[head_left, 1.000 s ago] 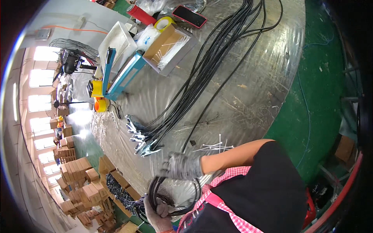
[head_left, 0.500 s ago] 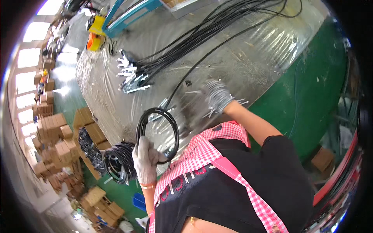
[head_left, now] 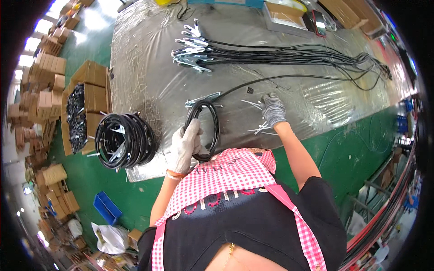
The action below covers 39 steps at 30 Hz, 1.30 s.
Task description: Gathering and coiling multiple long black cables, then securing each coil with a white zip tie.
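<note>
My left hand (head_left: 184, 143), in a white glove, is closed round a coil of black cable (head_left: 215, 131) held upright at the table's near edge. A silver metal clamp (head_left: 205, 98) lies just beyond the coil, and one cable runs from there to the right. My right hand (head_left: 274, 112), in a grey striped glove, is low over the table with its fingers drawn together; what they pinch, if anything, is hidden. White cable ties (head_left: 261, 129) lie beside that hand, some to its left and some nearer me.
Several black cables (head_left: 289, 56) with silver clamps (head_left: 192, 47) stretch across the plastic-covered table (head_left: 153, 67). Finished-looking cable coils (head_left: 124, 140) are stacked at its left corner. Beside it is a carton (head_left: 97, 97) of black parts; a grey box (head_left: 289, 20) sits at the back.
The view has turned, so the table lies more level. My right hand has come down beside the cable ties and its fingers have drawn in. The left still grips the coil.
</note>
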Each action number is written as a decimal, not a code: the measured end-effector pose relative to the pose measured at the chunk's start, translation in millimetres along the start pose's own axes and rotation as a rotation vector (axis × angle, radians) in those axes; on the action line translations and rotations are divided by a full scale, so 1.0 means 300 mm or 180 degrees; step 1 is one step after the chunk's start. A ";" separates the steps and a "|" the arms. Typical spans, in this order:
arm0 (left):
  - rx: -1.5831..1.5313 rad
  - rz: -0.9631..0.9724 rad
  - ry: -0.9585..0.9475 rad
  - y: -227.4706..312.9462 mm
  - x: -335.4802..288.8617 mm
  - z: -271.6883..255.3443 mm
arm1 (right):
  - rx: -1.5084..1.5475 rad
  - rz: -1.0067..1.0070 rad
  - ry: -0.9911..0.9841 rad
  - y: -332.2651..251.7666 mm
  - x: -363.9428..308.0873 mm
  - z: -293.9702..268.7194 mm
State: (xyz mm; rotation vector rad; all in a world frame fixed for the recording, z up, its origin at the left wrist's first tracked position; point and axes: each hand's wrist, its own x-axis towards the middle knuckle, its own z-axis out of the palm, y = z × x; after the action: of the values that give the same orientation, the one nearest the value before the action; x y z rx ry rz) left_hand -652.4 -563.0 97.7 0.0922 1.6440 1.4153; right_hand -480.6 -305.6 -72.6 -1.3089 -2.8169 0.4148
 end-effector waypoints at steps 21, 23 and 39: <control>0.1687 0.1244 -0.1503 0.014 -0.057 -0.070 | 0.7442 0.2067 -0.1843 -0.461 -0.250 -0.098; 0.1567 0.1257 -0.1326 -0.036 -0.058 -0.068 | 0.7644 0.2004 -0.2096 -0.484 -0.289 -0.090; 0.0271 0.1011 0.0050 -0.087 -0.065 0.024 | 0.4107 -0.1183 -0.0657 -0.552 -0.271 -0.352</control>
State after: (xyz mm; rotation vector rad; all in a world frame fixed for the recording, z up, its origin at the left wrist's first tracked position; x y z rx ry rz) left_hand -624.0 -578.0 88.6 0.4075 1.7585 1.5826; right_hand -539.3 -443.9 77.7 -0.4373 -1.9474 1.9077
